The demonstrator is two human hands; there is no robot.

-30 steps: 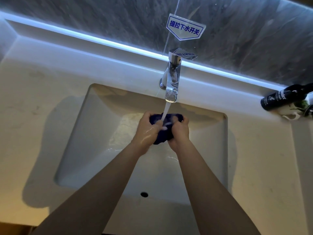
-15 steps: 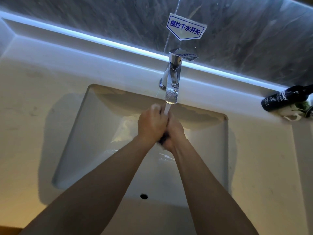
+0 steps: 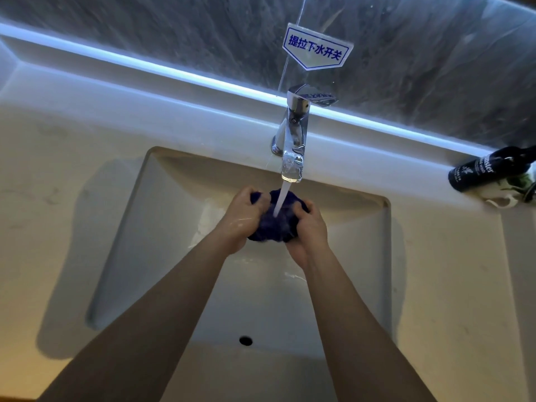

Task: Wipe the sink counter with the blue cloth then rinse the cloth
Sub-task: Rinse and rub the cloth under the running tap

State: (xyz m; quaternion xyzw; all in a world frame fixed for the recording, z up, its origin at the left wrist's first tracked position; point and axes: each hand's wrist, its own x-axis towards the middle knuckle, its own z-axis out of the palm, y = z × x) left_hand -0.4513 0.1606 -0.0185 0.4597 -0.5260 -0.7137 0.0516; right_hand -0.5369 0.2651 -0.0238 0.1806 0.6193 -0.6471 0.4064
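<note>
Cloth [image 3: 277,224] bunched between left hand [image 3: 242,219], right hand [image 3: 309,230]

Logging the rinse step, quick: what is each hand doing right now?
Left hand: grips the blue cloth under the running faucet.
Right hand: grips the same cloth.

Blue cloth [image 3: 275,224] bunched (wet, dark) under running water, over sink [image 3: 174,198].

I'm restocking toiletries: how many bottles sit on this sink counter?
1: a black bottle with white lettering is at the back right of the pale stone counter; more may be hidden past the picture's right edge.
</note>
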